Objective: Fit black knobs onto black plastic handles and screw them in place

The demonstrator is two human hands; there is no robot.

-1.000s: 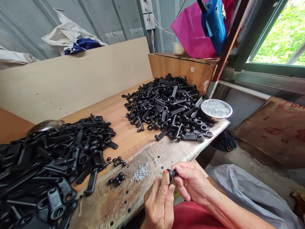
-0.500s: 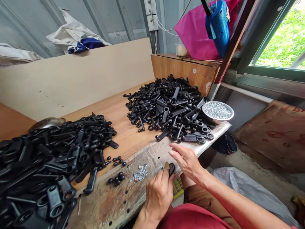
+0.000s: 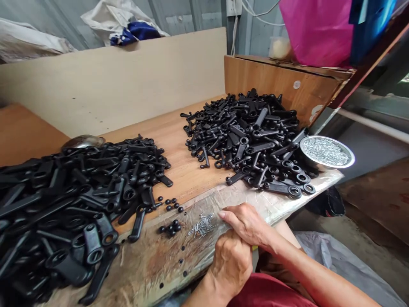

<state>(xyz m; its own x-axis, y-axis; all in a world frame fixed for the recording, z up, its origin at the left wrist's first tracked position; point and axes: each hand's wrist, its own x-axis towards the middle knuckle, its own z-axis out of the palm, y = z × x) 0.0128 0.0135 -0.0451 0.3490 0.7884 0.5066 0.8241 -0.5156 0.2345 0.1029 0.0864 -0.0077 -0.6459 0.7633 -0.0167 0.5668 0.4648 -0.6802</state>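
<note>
My left hand (image 3: 231, 262) is curled at the bench's front edge with its back to the camera; whatever it holds is hidden. My right hand (image 3: 246, 221) lies across it, fingers stretched out and pointing left, the tips a short way from a small heap of silver screws (image 3: 201, 225). A few black balls (image 3: 171, 228) lie just left of the screws. A big pile of black plastic lever parts (image 3: 79, 200) covers the left of the bench, and a second pile (image 3: 252, 136) lies at the right.
A metal bowl of screws (image 3: 326, 152) stands at the bench's right corner. Another metal bowl (image 3: 83, 140) peeks out behind the left pile. A wooden box (image 3: 281, 81) with a pink bag (image 3: 316, 30) on it stands at the back right. A board (image 3: 111, 85) backs the bench.
My right hand let go of the black part and swung left over my left hand toward the screws. My left hand sank to the bench edge. The view shifted down and left.
</note>
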